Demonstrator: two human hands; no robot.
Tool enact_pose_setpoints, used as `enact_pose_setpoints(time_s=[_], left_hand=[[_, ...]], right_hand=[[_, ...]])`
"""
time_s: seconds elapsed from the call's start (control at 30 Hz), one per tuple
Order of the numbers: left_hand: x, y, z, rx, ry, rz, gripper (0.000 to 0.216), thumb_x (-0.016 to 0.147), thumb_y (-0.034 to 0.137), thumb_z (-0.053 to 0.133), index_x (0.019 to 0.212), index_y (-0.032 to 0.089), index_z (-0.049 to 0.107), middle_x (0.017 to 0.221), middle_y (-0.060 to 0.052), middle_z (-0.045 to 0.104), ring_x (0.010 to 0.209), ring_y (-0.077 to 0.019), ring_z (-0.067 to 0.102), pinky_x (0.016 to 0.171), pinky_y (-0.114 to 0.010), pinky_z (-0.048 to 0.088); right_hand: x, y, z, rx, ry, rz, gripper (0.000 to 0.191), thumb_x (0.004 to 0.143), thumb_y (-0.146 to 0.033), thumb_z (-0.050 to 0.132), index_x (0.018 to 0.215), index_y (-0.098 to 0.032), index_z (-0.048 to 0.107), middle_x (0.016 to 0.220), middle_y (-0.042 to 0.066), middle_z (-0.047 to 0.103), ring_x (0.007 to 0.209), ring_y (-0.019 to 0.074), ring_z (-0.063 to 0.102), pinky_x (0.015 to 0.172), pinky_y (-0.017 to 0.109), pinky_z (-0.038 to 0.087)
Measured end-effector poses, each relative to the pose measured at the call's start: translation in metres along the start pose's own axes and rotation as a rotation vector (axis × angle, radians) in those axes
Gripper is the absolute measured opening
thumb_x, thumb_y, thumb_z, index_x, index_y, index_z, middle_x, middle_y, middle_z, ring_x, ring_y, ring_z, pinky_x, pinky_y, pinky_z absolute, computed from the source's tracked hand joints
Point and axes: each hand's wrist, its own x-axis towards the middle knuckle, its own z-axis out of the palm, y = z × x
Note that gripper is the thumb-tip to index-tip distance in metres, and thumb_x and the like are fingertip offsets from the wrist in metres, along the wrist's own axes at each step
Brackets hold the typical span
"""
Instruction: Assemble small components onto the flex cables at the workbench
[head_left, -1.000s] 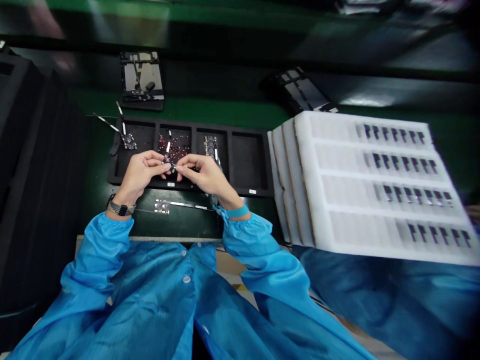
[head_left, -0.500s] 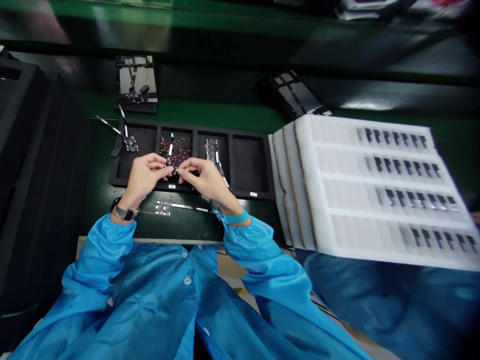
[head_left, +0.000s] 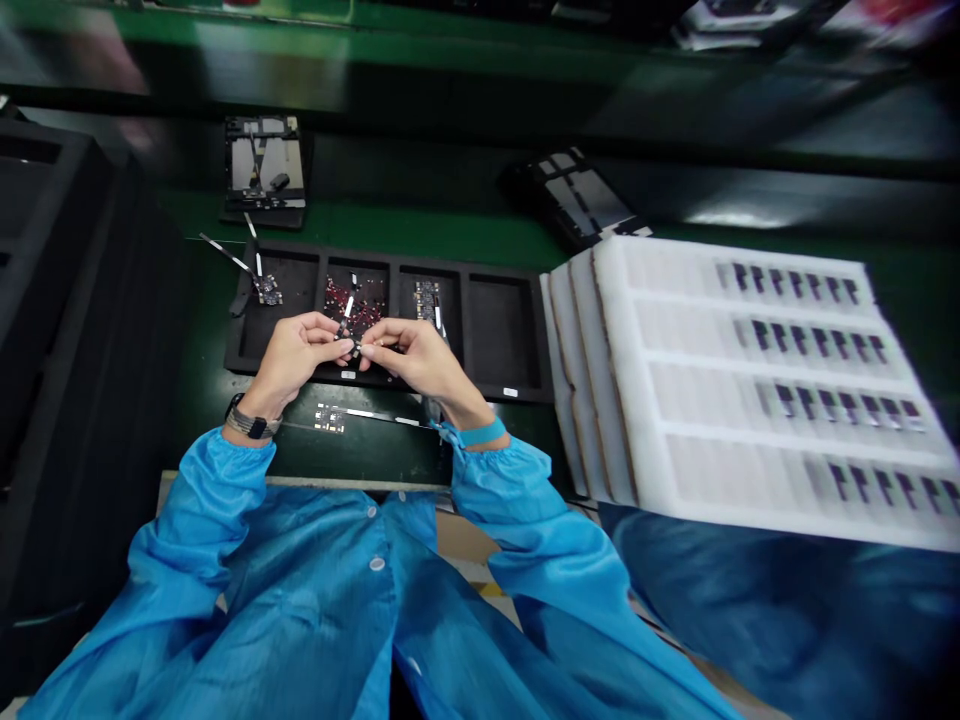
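My left hand (head_left: 296, 358) and my right hand (head_left: 414, 360) meet above a black compartment tray (head_left: 510, 392), their fingertips pinching a small dark electronic part (head_left: 354, 346). Its exact form is hidden by my fingers. Just behind them, a heap of small boards with red parts (head_left: 354, 305) lies in the second compartment. A circuit board with a white flex strip (head_left: 427, 300) lies in the third, and another (head_left: 268, 291) sits in the first. A further strip-ended board (head_left: 330, 418) rests on the green mat below my hands.
A large white foam tray (head_left: 750, 380) holding rows of dark parts lies to the right. Black foam stacks (head_left: 52, 250) stand at the left. Two dark frames holding device panels (head_left: 262, 165) (head_left: 574, 195) lie beyond the tray on the green bench.
My fingertips have drawn closer together around the small part. The whole scene has drifted slightly right and down in view.
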Motion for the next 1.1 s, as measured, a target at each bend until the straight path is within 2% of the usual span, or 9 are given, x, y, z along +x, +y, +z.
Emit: enact_pose_setpoints(time_s=[0.23, 0.33, 0.47, 0.6, 0.67, 0.77, 0.83, 1.0, 1.1], left_hand=[[-0.002, 0.002, 0.002, 0.048, 0.084, 0.118, 0.035, 0.063, 0.032, 0.094, 0.085, 0.016, 0.072, 0.072, -0.002, 0.075, 0.065, -0.0173, 0.071, 0.067, -0.031, 0.058], [-0.005, 0.015, 0.001, 0.125, 0.224, 0.280, 0.028, 0.073, 0.032, 0.088, 0.095, 0.018, 0.078, 0.084, -0.004, 0.078, 0.076, -0.0187, 0.073, 0.073, -0.032, 0.059], [-0.002, 0.047, 0.009, 0.321, 0.365, 0.489, 0.025, 0.086, 0.022, 0.076, 0.110, 0.020, 0.080, 0.105, -0.007, 0.081, 0.097, -0.0219, 0.074, 0.084, -0.033, 0.059], [0.033, 0.081, 0.036, 0.589, 0.416, 0.626, 0.028, 0.089, 0.011, 0.066, 0.112, 0.019, 0.079, 0.114, -0.007, 0.080, 0.104, -0.0248, 0.072, 0.096, -0.037, 0.055], [0.067, 0.094, 0.057, 0.702, 0.388, 0.693, 0.033, 0.090, 0.006, 0.062, 0.117, 0.016, 0.077, 0.121, -0.010, 0.078, 0.109, -0.0276, 0.071, 0.105, -0.041, 0.051], [0.130, 0.104, 0.099, 0.815, 0.285, 0.715, 0.046, 0.087, -0.001, 0.060, 0.129, 0.012, 0.073, 0.133, -0.014, 0.074, 0.120, -0.0308, 0.066, 0.116, -0.045, 0.039], [0.175, 0.104, 0.133, 0.839, 0.205, 0.692, 0.049, 0.083, -0.003, 0.060, 0.128, 0.012, 0.072, 0.131, -0.013, 0.073, 0.122, -0.0307, 0.063, 0.117, -0.045, 0.033], [0.260, 0.077, 0.239, 1.093, -0.053, 0.651, 0.018, 0.095, 0.008, 0.060, 0.108, 0.012, 0.072, 0.122, -0.013, 0.070, 0.121, -0.0245, 0.058, 0.107, -0.036, 0.038], [0.285, 0.049, 0.295, 1.280, -0.180, 0.681, 0.030, 0.103, 0.004, 0.043, 0.116, 0.005, 0.070, 0.132, -0.021, 0.067, 0.121, -0.0277, 0.058, 0.101, -0.039, 0.040]], right_hand=[[0.000, 0.000, -0.006, -0.002, 0.084, -0.004, 0.035, 0.086, -0.048, 0.082, 0.099, -0.018, 0.071, 0.081, 0.004, 0.073, 0.065, 0.0150, 0.062, 0.053, 0.026, 0.046], [-0.010, 0.003, -0.036, 0.021, 0.158, -0.027, 0.038, 0.084, -0.041, 0.082, 0.112, -0.019, 0.070, 0.090, 0.003, 0.072, 0.069, 0.0146, 0.062, 0.058, 0.027, 0.052], [-0.021, 0.025, -0.092, 0.058, 0.317, -0.021, 0.039, 0.086, -0.042, 0.078, 0.115, -0.022, 0.061, 0.091, 0.002, 0.069, 0.068, 0.0150, 0.063, 0.059, 0.029, 0.055], [-0.025, 0.051, -0.119, 0.003, 0.471, 0.020, 0.037, 0.090, -0.039, 0.069, 0.118, -0.026, 0.049, 0.086, -0.004, 0.062, 0.058, 0.0138, 0.058, 0.047, 0.025, 0.046], [-0.024, 0.058, -0.120, -0.110, 0.525, -0.023, 0.037, 0.088, -0.030, 0.067, 0.119, -0.025, 0.047, 0.089, -0.003, 0.063, 0.061, 0.0139, 0.059, 0.056, 0.028, 0.052], [-0.020, 0.061, -0.118, -0.304, 0.641, -0.095, 0.034, 0.087, -0.019, 0.063, 0.117, -0.023, 0.048, 0.100, 0.006, 0.069, 0.090, 0.0224, 0.070, 0.084, 0.038, 0.059], [-0.017, 0.059, -0.118, -0.397, 0.690, -0.112, 0.027, 0.089, -0.017, 0.058, 0.115, -0.022, 0.050, 0.105, 0.011, 0.070, 0.100, 0.0275, 0.071, 0.091, 0.043, 0.058], [-0.019, 0.051, -0.123, -0.571, 0.708, -0.196, 0.019, 0.096, -0.014, 0.047, 0.110, -0.021, 0.058, 0.110, 0.017, 0.069, 0.109, 0.0337, 0.068, 0.100, 0.050, 0.057], [-0.021, 0.049, -0.130, -0.631, 0.770, -0.183, 0.023, 0.099, -0.013, 0.045, 0.112, -0.019, 0.063, 0.110, 0.018, 0.068, 0.110, 0.0349, 0.067, 0.101, 0.051, 0.058]])
